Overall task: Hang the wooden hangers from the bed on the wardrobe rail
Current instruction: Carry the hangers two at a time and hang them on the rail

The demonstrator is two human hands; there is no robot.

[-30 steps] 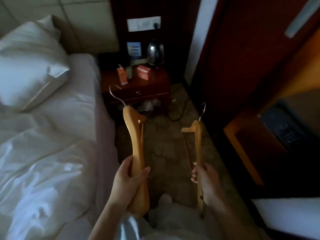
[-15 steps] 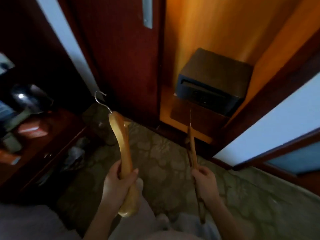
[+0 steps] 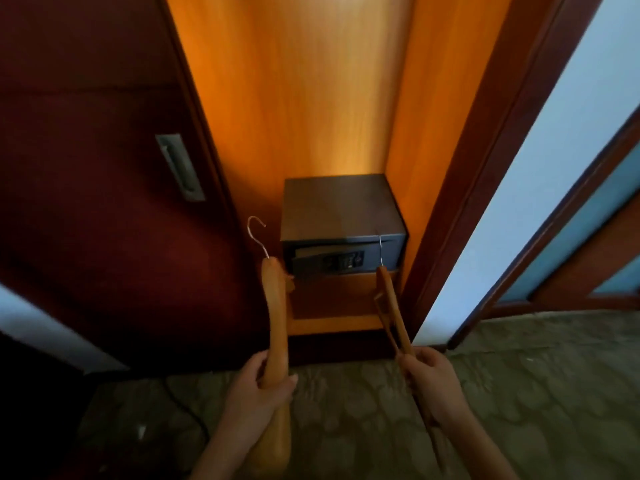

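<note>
Left hanger (image 3: 275, 317): wooden, held nearly upright in front of the left edge of the safe (image 3: 339, 216). Its metal hook (image 3: 256, 233) pointed up just left of the safe. The left hand (image 3: 258, 389) grasped it, fingers wrapped round the lower arm.

Right hanger (image 3: 391, 306): seen edge-on in front of the safe's right edge, its hook wire crossing the safe's front face. The right hand (image 3: 433, 379) was clenched round its lower part.

Both hangers were in the air, well apart, touching only the hands.

The safe sat low inside the open wardrobe (image 3: 304, 98), whose lit back panel rose above it. The sliding door (image 3: 104, 202) stood to the safe's left. Patterned floor (image 3: 519, 393) lay in front of it.

Rail: not in view, presumably higher than the safe and above the frame.

Progress, as judged: two hangers had been collected and brought to the wardrobe, and neither was hung yet. Left to do: lift each one and seat its hook on the rail. The bed was out of view, so I could not tell whether more hangers waited there.
</note>
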